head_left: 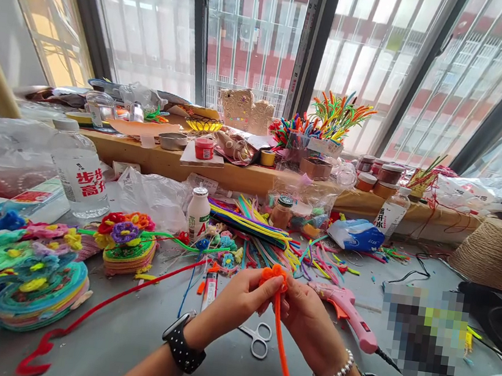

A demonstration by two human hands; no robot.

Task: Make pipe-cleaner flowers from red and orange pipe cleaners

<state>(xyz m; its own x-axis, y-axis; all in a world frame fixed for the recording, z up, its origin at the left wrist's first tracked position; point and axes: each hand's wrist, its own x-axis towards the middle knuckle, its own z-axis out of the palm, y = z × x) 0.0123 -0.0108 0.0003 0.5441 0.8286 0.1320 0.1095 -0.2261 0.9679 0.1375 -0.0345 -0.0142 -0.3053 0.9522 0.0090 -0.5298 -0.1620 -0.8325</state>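
Both my hands meet over the middle of the table around an orange pipe cleaner (281, 346), its upper end curled into a small flower-like bunch of loops. My left hand (249, 292), with a watch on the wrist, pinches the bunch from the left. From the other side my right hand (308, 313), wearing a beaded bracelet, grips the same loops. The long tail hangs down toward the table's near edge. Small scissors (257, 339) lie below the hands, and a pink glue gun (352, 315) rests just right of them.
At the left stand pipe-cleaner flowers on round coiled bases (45, 296). A red pipe cleaner (126, 295) stretches across the left side. Loose colourful pipe cleaners (251, 222) pile behind the hands, near a white bottle (198, 213). A twine spool (497, 251) stands far right.
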